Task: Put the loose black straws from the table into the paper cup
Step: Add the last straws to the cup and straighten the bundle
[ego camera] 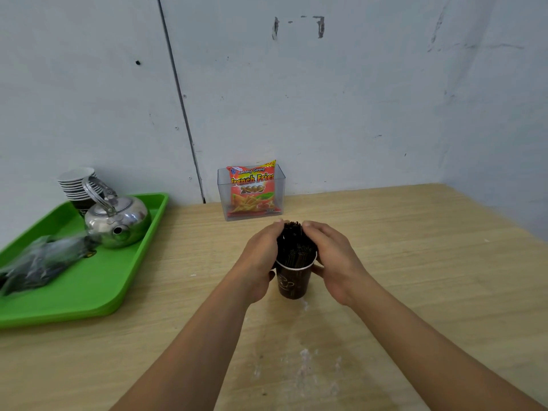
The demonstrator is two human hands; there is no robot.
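At the middle of the frame, a dark paper cup (293,281) stood upright on the wooden table (415,262), packed with black straws (295,246). The left hand (258,262) and right hand (333,259) cupped the bundle from either side, each grip closed against the straws. Bare table lay open to the right; a green tray (98,280) sat well apart at left, a clear box (252,192) behind.

Black straws (296,247) in a dark brown paper cup (293,281) with a white rim and pale squiggles, light woodgrain table (415,262), bright green tray (89,280), shiny silver kettle (117,222), red-orange snack bag (252,189).
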